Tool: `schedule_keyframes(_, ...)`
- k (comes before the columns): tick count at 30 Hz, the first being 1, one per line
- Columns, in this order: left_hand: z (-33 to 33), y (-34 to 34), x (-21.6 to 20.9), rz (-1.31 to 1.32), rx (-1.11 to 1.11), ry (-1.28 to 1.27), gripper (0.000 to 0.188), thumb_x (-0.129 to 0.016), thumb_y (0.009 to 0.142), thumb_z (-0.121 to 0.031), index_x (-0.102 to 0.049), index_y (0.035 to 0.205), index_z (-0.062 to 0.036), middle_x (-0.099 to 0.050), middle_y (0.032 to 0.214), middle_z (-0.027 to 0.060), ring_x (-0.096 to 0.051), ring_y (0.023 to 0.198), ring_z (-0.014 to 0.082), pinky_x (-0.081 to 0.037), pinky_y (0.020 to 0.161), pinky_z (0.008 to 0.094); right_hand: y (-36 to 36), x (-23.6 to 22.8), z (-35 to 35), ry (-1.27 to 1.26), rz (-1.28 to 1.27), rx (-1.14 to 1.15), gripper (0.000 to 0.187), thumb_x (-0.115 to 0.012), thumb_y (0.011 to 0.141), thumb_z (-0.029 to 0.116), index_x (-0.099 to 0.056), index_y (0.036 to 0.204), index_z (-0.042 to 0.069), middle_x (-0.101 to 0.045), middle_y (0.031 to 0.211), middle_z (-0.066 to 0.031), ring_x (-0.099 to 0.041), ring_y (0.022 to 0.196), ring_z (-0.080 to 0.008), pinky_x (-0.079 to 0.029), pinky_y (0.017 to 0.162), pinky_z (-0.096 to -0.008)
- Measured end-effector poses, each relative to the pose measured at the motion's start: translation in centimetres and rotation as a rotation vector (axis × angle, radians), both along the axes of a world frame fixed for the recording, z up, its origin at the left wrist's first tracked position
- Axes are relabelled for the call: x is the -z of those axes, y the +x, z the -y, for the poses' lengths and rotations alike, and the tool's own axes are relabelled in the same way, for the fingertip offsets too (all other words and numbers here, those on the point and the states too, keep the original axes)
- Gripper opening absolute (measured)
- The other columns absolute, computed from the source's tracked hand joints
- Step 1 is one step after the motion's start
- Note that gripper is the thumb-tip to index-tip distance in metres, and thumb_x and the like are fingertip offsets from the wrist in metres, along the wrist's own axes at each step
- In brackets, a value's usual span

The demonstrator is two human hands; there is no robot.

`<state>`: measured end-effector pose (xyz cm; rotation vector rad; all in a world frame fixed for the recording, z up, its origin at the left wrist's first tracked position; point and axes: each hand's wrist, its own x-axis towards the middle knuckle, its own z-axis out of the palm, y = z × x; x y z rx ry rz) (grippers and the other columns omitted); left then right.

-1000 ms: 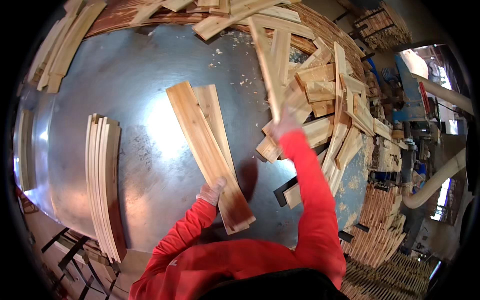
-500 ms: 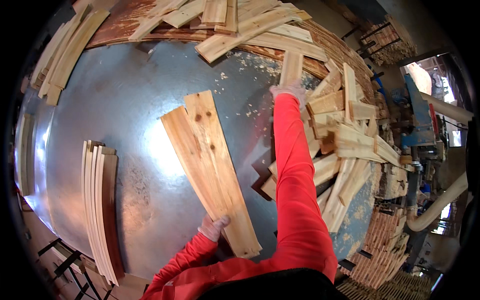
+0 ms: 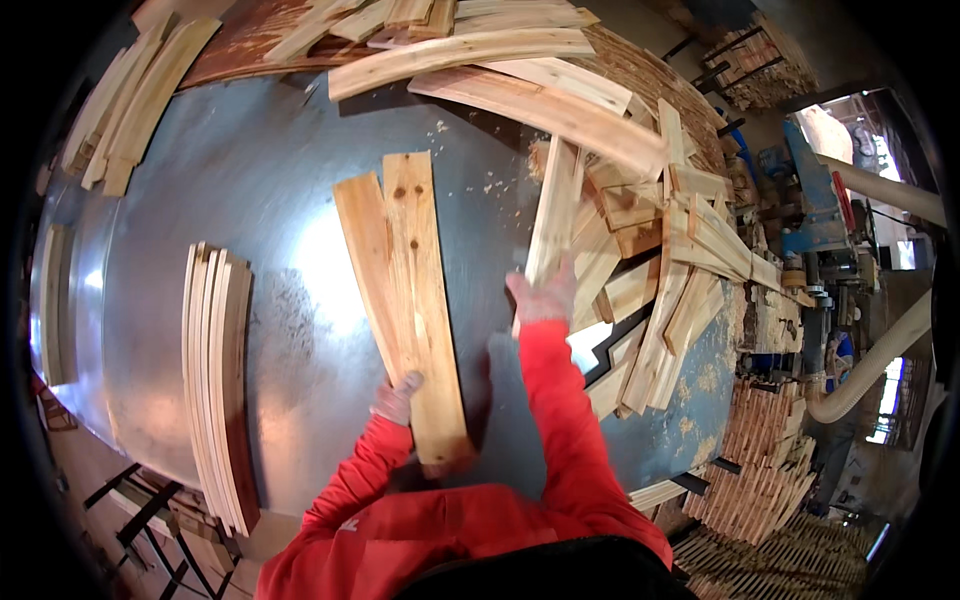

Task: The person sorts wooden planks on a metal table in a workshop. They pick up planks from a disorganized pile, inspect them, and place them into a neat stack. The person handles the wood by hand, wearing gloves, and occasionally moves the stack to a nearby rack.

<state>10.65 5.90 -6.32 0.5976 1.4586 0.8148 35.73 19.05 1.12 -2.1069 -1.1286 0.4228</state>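
My left hand (image 3: 397, 398), in a thin pale glove, is closed on the near part of two overlapping wooden boards. Its thumb rests on top, while its other fingers are partly hidden. The knotty board (image 3: 420, 290) lies over the narrower board (image 3: 362, 245), and the two fan apart at their far ends. Right of them, my right hand (image 3: 546, 296), gloved too, is closed around the near end of another wooden board (image 3: 556, 210). This one slants up beside the loose pile (image 3: 640, 240), its far end among the other boards.
A neat stack of boards (image 3: 215, 380) stands left on the metal table (image 3: 290, 400). More boards (image 3: 150, 110) lie at the far left, and long ones (image 3: 540, 105) cross the far edge. Machinery with a pale hose (image 3: 870, 390) is at right, above stacked wood (image 3: 765, 460).
My right hand has come nearer to me, drawing a board from the pile. The left hand's boards have turned more upright, and long boards at the far edge have shifted.
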Motion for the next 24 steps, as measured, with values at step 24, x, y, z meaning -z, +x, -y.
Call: schedule_keyframes(24, 6.4, -7.5, -5.2, 0.042, -0.093, 0.142, 0.05, -0.069, 0.085, -0.024, -0.054, 0.125, 0.0015, -0.067, 0.109, 0.0084, -0.061, 0.095, 0.0164, -0.05, 0.086, 0.0323, -10.4, -4.3, -16.4, -0.578, 0.536, -0.564, 0.114, -0.079, 0.066, 0.058, -0.02, 0.152, 0.01, -0.046, 0.141, -0.0185, -0.05, 0.126, -0.0335, -0.042, 0.105, -0.041)
